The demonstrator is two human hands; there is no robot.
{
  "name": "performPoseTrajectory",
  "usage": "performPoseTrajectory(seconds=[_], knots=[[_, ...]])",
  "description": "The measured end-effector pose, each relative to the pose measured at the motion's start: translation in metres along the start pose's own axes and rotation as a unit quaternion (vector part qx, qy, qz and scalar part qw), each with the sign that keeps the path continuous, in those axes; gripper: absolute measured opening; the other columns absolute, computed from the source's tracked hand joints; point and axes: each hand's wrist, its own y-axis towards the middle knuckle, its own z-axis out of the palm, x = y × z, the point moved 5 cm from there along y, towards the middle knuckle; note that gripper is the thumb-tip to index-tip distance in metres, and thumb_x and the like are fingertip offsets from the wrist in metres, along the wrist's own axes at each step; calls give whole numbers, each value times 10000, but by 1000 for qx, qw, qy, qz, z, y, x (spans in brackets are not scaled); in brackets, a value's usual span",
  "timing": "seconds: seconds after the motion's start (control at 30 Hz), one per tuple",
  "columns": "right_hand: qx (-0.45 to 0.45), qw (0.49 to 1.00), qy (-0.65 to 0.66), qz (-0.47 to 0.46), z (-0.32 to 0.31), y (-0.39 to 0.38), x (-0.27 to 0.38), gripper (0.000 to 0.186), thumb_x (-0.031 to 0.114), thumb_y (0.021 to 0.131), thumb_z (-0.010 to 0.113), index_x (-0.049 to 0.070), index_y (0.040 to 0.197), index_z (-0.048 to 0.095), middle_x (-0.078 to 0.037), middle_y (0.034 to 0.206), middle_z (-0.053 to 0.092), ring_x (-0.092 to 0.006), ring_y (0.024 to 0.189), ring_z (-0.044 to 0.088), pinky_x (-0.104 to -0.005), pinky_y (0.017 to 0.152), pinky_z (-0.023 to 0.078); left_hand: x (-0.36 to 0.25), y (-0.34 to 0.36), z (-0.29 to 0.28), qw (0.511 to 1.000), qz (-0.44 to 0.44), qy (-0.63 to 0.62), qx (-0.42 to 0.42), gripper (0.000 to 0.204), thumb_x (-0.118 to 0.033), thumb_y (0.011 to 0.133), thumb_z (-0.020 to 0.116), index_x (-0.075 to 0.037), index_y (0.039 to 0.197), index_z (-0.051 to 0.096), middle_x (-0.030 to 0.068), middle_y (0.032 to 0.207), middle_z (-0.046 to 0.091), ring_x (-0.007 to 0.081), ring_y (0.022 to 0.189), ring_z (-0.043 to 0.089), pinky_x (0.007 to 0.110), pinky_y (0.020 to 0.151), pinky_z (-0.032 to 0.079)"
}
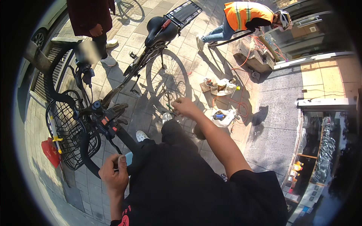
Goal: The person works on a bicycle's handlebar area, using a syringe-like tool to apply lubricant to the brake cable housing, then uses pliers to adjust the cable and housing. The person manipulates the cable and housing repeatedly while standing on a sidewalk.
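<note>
My left hand [115,175] is closed, thumb raised, just beside the end of the bicycle's black handlebar grip [88,154]. A pale blue flat piece [129,158] shows at its thumb, seemingly pinched there. Out in front of my knee, my right hand [183,107] is closed in a pinch. A thin green bit [170,107] shows at those fingertips, too small to name. The bicycle [130,73] stands at the left, with a black saddle [161,32], a rear rack [183,13] and a black wire basket [71,132] at its front.
A person in an orange vest [241,17] bends over a stone block [254,56] at the far right. Bags of tools [220,87] and an orange cord [241,109] lie on the paving. Another person [90,19] stands beyond the handlebar. A shop window [320,150] lines the right.
</note>
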Motion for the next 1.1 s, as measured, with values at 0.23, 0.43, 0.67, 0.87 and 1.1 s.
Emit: performPoseTrajectory(seconds=[0.23,0.43,0.67,0.87,1.1], knots=[[-50,982,94,-153,-100,119,158,440,317,1010,691,-42,1263,665,-142,1010,736,-202,756,732,-327,619,595,6,-13,1,989,-46,47,-135,241,-205,1081,675,22,1004,695,90,770,703,152,650,643,292,624,492],[-72,968,141,-193,-174,198,197,435,316,1008,685,-35,1263,660,-122,1000,733,-180,773,719,-333,648,599,13,-25,-1,961,-86,142,-223,278,-241,1107,633,18,1026,690,80,770,708,141,694,656,274,692,513],[-40,989,140,-31,-163,228,71,407,300,1011,676,-37,1239,666,-126,1024,719,-211,742,715,-356,643,599,13,-26,-3,953,-120,179,-212,283,-241,1114,609,15,1015,675,92,787,699,162,714,651,293,729,527],[-14,994,79,78,-130,165,-47,347,282,1008,659,-22,1174,682,-101,970,728,-199,745,715,-365,619,596,13,-24,-5,964,-71,147,-208,272,-227,1124,588,11,1021,672,87,797,675,160,711,642,296,693,505],[-33,985,95,139,-127,38,-129,367,273,1017,664,-18,1238,637,-113,973,705,-215,725,694,-370,608,585,7,-24,-6,973,10,124,-192,290,-224,1133,572,18,1022,686,93,813,696,161,713,651,289,680,493]])
